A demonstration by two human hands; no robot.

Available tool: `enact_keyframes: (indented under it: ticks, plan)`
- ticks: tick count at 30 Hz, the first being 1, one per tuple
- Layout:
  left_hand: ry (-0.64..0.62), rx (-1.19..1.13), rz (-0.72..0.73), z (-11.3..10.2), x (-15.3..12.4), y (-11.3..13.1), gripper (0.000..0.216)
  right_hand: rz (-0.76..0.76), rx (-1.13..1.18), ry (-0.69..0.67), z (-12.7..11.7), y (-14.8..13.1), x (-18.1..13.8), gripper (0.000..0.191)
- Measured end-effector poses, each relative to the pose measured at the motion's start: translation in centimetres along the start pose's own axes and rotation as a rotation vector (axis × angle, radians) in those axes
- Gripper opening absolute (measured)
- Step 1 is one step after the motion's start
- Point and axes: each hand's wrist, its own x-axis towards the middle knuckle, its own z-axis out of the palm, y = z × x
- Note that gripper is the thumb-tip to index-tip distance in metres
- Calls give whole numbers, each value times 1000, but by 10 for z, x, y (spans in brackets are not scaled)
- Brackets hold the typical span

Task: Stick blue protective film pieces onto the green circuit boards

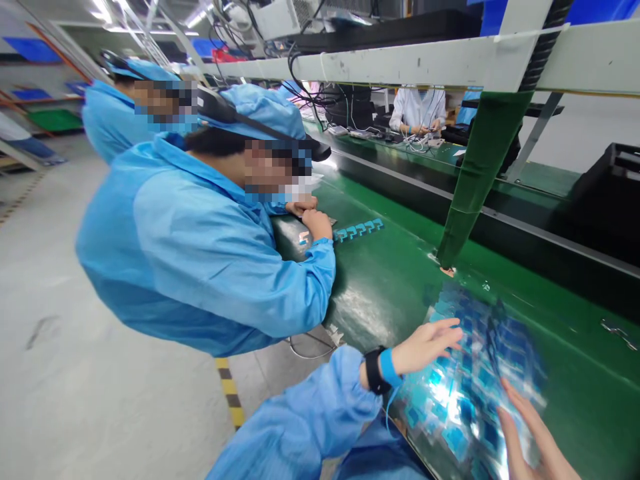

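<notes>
A shiny sheet covered with several small blue pieces lies on the green bench in front of me, blurred by motion. My left hand rests on the sheet's left edge with fingers stretched out flat; a black and blue wrist strap sits on that wrist. My right hand lies at the sheet's lower right, fingers spread and flat on it. Neither hand holds anything.
A co-worker in a blue smock leans over the bench to my left, hands near a row of small blue pieces. A green post rises behind the sheet. Black trays stand at right. Another person works at the far bench.
</notes>
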Motion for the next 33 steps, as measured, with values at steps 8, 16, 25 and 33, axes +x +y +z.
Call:
enact_keyframes:
  ticks: [8,16,25,33]
  plan:
    - [-128,-206,-71,6,69,-17,49,-457,158,-449,22,15,4,42]
    - [-127,-357,-151,5,70,-25,51,495,416,-152,15,25,21,33]
    - [-33,-361,-165,20,62,-35,53,734,747,-252,29,18,15,25]
    - [-26,-292,-101,17,57,-21,51,703,608,-243,25,20,17,25]
